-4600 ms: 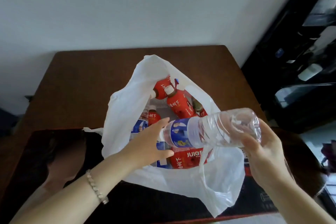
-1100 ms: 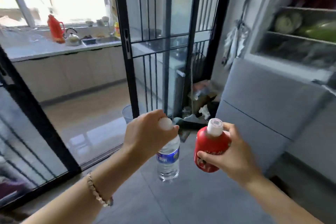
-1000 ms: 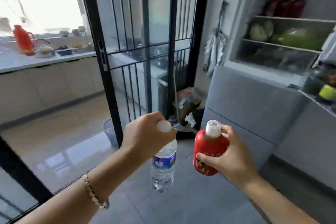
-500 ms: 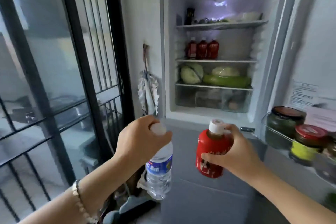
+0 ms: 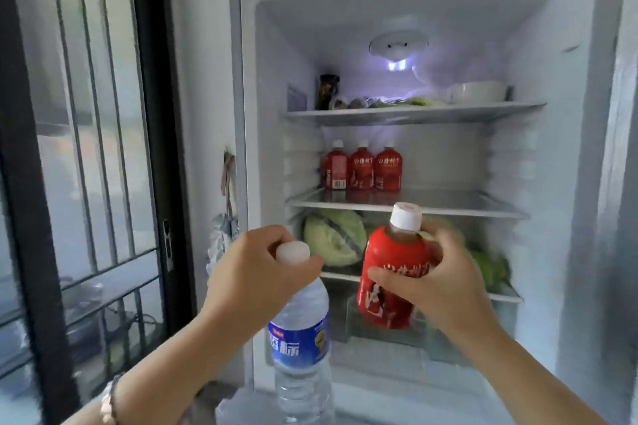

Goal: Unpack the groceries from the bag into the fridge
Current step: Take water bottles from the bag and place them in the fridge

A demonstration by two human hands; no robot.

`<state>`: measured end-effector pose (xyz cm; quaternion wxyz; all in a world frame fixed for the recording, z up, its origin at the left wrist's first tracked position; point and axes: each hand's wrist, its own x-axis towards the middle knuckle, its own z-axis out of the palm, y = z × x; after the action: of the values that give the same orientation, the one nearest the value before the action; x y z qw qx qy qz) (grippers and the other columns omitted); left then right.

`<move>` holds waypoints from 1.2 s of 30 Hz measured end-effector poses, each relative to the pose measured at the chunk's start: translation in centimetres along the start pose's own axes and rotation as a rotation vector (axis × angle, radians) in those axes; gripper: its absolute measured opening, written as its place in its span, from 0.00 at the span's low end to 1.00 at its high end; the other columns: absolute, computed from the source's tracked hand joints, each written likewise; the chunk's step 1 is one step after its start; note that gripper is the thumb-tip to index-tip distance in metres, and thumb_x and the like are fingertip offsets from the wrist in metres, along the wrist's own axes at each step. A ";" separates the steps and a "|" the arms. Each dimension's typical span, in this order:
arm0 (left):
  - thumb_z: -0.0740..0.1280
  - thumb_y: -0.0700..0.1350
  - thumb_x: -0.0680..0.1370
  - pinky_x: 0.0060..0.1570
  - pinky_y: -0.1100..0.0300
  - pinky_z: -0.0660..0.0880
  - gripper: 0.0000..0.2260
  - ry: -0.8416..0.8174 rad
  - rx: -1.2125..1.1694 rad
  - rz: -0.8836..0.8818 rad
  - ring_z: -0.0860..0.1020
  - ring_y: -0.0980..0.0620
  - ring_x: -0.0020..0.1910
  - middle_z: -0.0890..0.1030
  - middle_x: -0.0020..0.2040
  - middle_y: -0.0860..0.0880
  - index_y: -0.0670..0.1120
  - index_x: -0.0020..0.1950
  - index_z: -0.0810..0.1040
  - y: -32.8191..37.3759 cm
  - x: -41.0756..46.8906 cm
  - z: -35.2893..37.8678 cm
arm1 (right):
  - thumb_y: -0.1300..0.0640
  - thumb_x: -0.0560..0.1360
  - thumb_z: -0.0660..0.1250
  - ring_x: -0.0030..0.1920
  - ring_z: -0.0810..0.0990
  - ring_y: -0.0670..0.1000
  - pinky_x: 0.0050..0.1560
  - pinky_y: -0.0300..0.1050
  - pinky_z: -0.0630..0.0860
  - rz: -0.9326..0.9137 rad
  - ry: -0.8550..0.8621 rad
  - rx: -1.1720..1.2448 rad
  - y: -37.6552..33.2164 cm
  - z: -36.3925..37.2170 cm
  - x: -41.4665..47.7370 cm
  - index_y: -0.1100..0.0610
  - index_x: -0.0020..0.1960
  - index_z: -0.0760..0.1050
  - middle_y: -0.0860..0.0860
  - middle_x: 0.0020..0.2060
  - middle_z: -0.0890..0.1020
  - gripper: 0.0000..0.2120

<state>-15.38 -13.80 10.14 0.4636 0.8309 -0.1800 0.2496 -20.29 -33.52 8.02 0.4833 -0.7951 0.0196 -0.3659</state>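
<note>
fridge (image 5: 547, 59) closer, square ahead | red bottle (image 5: 393, 262), water bottle (image 5: 299, 348) apparently raised nearer it

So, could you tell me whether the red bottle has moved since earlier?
Yes. Against the fridge, the red bottle in the right hand has risen, from below the open compartment to cabbage level.

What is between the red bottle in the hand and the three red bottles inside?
In the head view, only bare glass shelf lies between the held white-capped red plastic bottle and the three red bottles.
</note>
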 end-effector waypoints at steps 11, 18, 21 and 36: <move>0.74 0.54 0.65 0.34 0.55 0.76 0.10 0.084 -0.031 0.100 0.78 0.52 0.33 0.79 0.29 0.52 0.50 0.33 0.77 -0.8 13.2 4.8 | 0.44 0.59 0.78 0.50 0.76 0.49 0.54 0.50 0.74 -0.086 0.090 -0.130 1.5 3.5 20.6 0.46 0.54 0.65 0.44 0.48 0.74 0.31; 0.75 0.55 0.65 0.30 0.60 0.75 0.11 0.067 0.006 0.084 0.77 0.56 0.31 0.79 0.30 0.55 0.52 0.33 0.76 -3.9 15.9 5.5 | 0.41 0.58 0.78 0.55 0.79 0.53 0.56 0.50 0.76 0.040 -0.034 -0.203 4.9 8.2 27.7 0.53 0.63 0.68 0.48 0.53 0.78 0.40; 0.75 0.57 0.64 0.30 0.61 0.74 0.12 0.028 0.009 0.096 0.76 0.57 0.30 0.79 0.32 0.57 0.52 0.34 0.76 -4.7 16.6 5.7 | 0.42 0.62 0.76 0.62 0.74 0.54 0.60 0.47 0.71 0.073 -0.168 -0.268 5.1 9.7 29.6 0.55 0.71 0.60 0.53 0.64 0.73 0.44; 0.73 0.57 0.66 0.33 0.62 0.74 0.12 0.021 0.011 0.123 0.76 0.57 0.33 0.78 0.32 0.54 0.52 0.35 0.74 -5.5 18.9 6.0 | 0.56 0.71 0.72 0.58 0.77 0.58 0.54 0.50 0.79 0.225 -0.407 -0.397 7.1 15.9 34.6 0.65 0.73 0.54 0.60 0.63 0.73 0.39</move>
<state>4.34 -17.52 14.72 0.4449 0.8180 -0.2244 0.2874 16.87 -38.65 17.74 0.3501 -0.9238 0.0812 -0.1321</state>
